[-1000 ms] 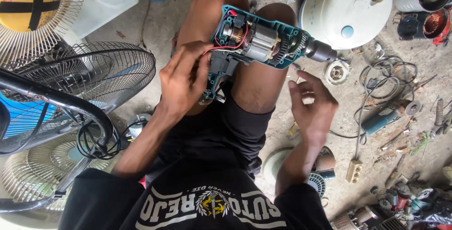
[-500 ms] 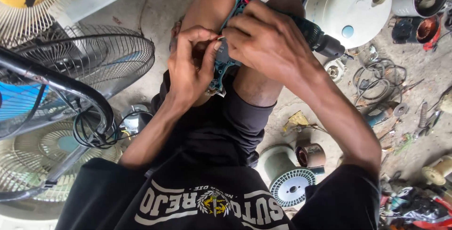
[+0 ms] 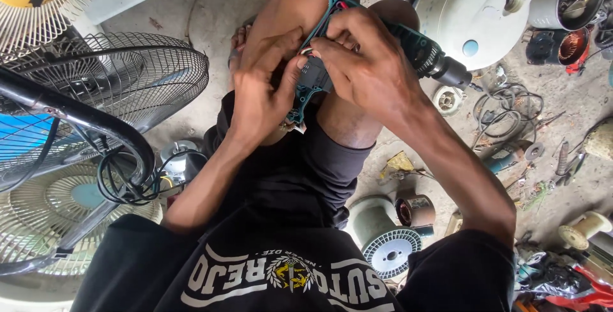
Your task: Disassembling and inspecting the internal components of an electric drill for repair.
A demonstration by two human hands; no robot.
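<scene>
Since the opened teal drill (image 3: 357,50) sits on the knees at 12 o'clock w/ both hands clamped on it, left hand (image 3: 262,91) pinching the handle wiring, right hand (image 3: 364,63) over the body, it prob feels heavy, rigid, w/ fragile wires, so grip the casing imo.

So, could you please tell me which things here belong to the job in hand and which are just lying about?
In hand:
- opened teal electric drill resting on the knees
- left hand and right hand, both gripping it

Lying about:
- black wire fan guard
- white rounded appliance casing
- grey wire spool
</scene>
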